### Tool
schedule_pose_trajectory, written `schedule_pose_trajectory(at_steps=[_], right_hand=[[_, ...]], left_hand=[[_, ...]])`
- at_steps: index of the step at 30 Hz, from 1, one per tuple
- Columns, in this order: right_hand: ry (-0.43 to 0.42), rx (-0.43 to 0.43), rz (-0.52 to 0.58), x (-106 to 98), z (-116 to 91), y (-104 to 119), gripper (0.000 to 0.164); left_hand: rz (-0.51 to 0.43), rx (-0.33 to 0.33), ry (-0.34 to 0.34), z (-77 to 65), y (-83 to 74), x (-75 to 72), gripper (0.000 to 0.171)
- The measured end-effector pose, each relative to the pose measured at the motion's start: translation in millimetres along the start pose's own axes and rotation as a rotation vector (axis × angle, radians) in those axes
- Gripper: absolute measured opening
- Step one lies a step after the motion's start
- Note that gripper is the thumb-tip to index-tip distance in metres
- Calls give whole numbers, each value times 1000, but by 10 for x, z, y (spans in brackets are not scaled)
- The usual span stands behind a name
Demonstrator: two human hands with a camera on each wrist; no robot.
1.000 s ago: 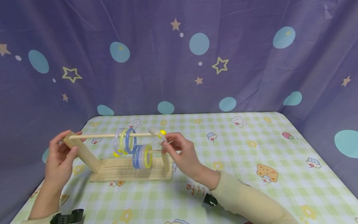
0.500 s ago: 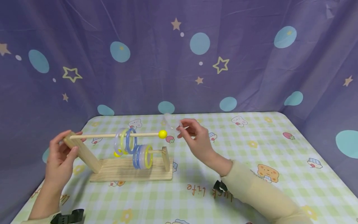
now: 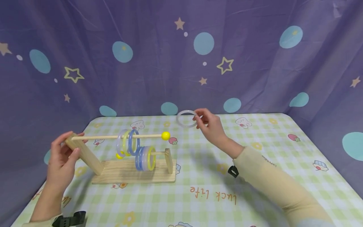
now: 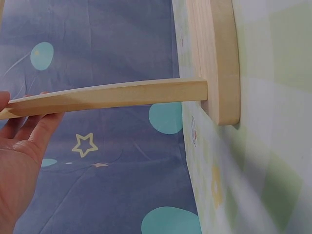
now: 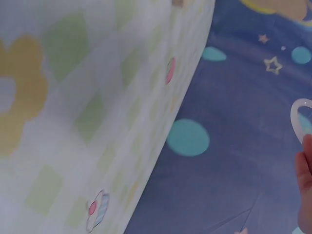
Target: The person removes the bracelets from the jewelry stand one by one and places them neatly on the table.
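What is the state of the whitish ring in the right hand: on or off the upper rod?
Off: the right hand holds the whitish ring in the air, apart from the upper rod.

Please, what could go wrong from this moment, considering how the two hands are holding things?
The right hand pinches the translucent whitish plastic ring by one edge in the air, so it might slip and fall.
The left hand grips the top of the pale wooden upright post; a push there could perhaps shift the flat wooden base.
The blue plastic ring hanging on the thin upper wooden rod could slide towards the round yellow ball if jolted.
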State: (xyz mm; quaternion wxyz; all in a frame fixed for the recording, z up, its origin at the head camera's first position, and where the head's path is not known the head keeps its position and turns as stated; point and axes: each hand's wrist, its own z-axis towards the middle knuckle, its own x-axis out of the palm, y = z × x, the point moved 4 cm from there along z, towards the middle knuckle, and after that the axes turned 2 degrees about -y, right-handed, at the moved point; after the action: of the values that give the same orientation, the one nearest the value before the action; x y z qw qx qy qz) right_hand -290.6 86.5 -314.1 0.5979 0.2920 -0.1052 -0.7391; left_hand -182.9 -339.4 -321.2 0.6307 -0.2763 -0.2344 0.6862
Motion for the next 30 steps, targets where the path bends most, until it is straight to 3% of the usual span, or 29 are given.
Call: schedule_pose_trajectory(at_steps=[6, 14, 30], right_hand=[[117, 31, -46, 11, 16, -225, 17], [244, 185, -97, 87, -35, -528, 18], [595, 518, -157, 231, -180, -1025, 22]], left_hand=[[54, -48, -34, -6, -20, -5, 49], [103, -99, -60, -13, -25, -4, 48], [2, -5, -15, 5, -28, 18, 50]])
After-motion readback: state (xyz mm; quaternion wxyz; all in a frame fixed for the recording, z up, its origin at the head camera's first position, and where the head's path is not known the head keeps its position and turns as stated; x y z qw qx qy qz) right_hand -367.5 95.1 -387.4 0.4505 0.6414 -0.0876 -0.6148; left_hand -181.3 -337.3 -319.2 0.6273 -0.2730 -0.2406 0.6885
